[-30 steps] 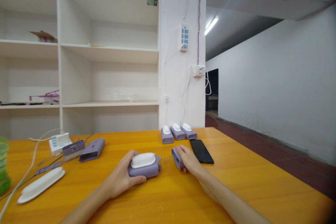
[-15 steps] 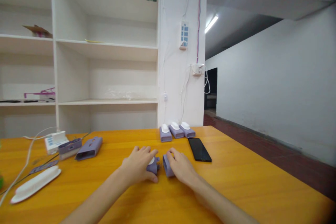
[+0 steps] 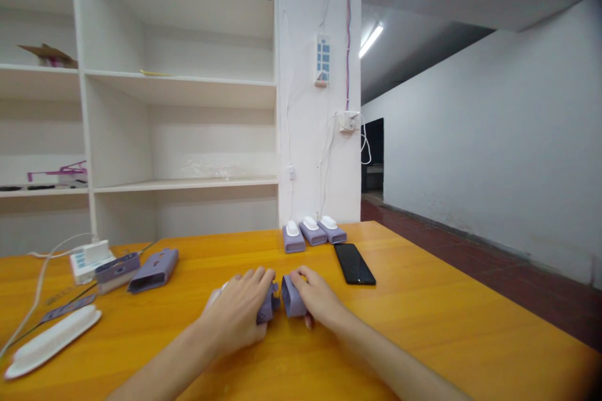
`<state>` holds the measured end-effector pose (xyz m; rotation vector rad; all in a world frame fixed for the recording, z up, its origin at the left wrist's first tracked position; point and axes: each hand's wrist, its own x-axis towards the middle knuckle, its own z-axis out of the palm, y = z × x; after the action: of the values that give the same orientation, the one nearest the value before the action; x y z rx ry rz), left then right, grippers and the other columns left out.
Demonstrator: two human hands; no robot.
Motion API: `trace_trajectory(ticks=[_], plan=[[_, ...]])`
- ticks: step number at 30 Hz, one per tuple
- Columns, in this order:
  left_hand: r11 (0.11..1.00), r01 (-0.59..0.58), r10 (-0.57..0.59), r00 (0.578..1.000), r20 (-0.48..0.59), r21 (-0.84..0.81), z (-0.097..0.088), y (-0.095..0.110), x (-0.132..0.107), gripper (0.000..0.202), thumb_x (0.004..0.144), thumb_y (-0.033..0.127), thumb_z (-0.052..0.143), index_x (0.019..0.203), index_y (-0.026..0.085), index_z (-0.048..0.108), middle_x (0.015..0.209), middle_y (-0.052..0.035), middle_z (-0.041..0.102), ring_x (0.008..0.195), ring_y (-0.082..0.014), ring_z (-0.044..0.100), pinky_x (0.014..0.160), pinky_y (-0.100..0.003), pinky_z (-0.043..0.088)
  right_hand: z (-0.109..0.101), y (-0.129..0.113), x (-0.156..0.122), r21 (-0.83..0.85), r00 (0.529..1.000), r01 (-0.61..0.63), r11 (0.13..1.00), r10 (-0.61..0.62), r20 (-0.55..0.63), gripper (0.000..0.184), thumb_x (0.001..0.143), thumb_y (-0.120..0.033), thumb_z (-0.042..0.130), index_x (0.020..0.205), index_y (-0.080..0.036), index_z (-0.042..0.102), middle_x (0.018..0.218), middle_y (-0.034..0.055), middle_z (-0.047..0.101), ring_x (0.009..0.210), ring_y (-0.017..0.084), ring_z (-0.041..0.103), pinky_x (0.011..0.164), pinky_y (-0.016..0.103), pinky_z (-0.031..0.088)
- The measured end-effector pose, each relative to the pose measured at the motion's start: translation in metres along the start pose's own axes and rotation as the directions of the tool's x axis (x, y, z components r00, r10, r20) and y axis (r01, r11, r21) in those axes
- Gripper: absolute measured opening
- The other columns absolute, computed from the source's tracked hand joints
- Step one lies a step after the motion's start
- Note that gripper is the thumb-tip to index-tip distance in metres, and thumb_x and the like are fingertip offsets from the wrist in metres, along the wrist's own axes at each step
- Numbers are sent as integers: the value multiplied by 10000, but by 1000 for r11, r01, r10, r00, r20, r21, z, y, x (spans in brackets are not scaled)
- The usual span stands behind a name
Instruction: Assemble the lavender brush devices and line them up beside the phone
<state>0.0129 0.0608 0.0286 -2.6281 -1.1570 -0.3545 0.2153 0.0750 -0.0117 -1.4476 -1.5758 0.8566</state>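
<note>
My left hand (image 3: 242, 307) is wrapped over a purple plastic housing part (image 3: 268, 308) with a white piece showing at its far side; most of it is hidden under the palm. Just to the right, my right hand (image 3: 316, 296) grips a short hollow purple plastic sleeve (image 3: 293, 298) between thumb and fingers, its open end turned toward the left part. A narrow gap separates the two pieces. Both are low over the orange wooden table (image 3: 301, 363).
Three purple units with white tops (image 3: 309, 230) line the table's back edge. Near them lies a black phone (image 3: 355, 264). Toward the left are a long purple shell (image 3: 155, 270), another purple part (image 3: 117, 272), a power strip (image 3: 89, 260) with cables, and a long white piece (image 3: 54, 339).
The view has turned slightly right. My left hand has closed further over its purple part, and my right fingers have wrapped around the sleeve, whose open end shows more.
</note>
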Motion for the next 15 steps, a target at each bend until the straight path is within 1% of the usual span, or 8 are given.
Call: trace_trajectory(ticks=[2,4,7,10,12,15], plan=[[1000,-11,10,999,-31,-20,3,-3,-8,476,706,213,618,1168,272,520,1132,-82,620,1041,-306,604,899,-412,480,2,-1,0,69,999,-30,997,28,38,302,985,-484,372,965,-219,514,503,-75,536,275,105,488,295,159,291],[999,-43,43,997,-62,-5,7,-8,-14,479,744,212,621,1204,295,515,1241,-82,591,1109,-301,579,941,-409,469,4,-2,0,126,996,-55,990,46,75,304,986,-495,358,977,-220,487,436,-91,502,265,113,488,283,140,288],[995,-81,88,989,-123,55,13,-13,-21,486,788,212,624,1252,303,509,1389,-88,521,1188,-315,537,992,-427,452,7,-4,-2,196,991,-84,977,60,122,295,983,-500,352,993,-223,453,413,-94,510,270,126,512,281,134,320],[984,-143,157,977,-144,102,17,-16,-24,511,821,267,640,1309,289,489,1391,-103,528,1191,-340,527,1014,-467,431,9,-4,-2,247,984,-116,962,78,160,305,980,-519,343,1015,-225,415,433,-84,546,291,143,552,291,146,368],[978,-177,192,971,-143,112,17,-17,-25,524,847,321,638,1342,285,470,1385,-109,537,1176,-339,535,1005,-471,432,10,-4,-3,269,982,-131,954,88,169,309,978,-525,339,1024,-224,393,435,-79,555,299,154,566,292,154,385],[977,-174,191,972,-135,127,15,-17,-25,516,860,348,634,1344,277,469,1386,-111,542,1158,-333,546,979,-461,447,13,-4,-3,294,982,-139,946,93,164,324,966,-550,355,1037,-234,369,450,-82,568,294,159,567,284,162,393]])
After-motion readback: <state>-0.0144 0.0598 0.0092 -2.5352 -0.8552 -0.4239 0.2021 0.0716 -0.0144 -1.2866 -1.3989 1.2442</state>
